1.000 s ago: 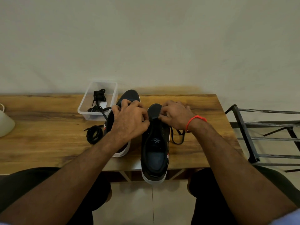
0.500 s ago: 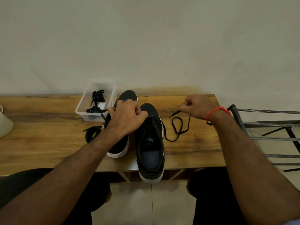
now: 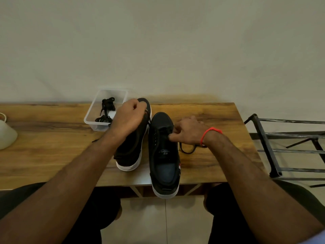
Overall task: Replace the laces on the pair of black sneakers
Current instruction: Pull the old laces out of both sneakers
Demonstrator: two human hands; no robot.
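While the right hand (image 3: pixel 189 132) pinches a lace (image 3: pixel 187 150) at the eyelets of the near sneaker (image 3: pixel 164 155), the left hand (image 3: pixel 130 118) curls around lace above the other sneaker (image 3: pixel 131 152). Relacing looks unfinished; spare laces (image 3: pixel 106 110) wait in the tub (image 3: pixel 93 118) beyond.

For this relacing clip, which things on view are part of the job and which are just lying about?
Part of the job:
right sneaker
left sneaker
lace beside the right sneaker
spare laces in the clear tub

Lying about:
white object at the table's left edge
metal rack
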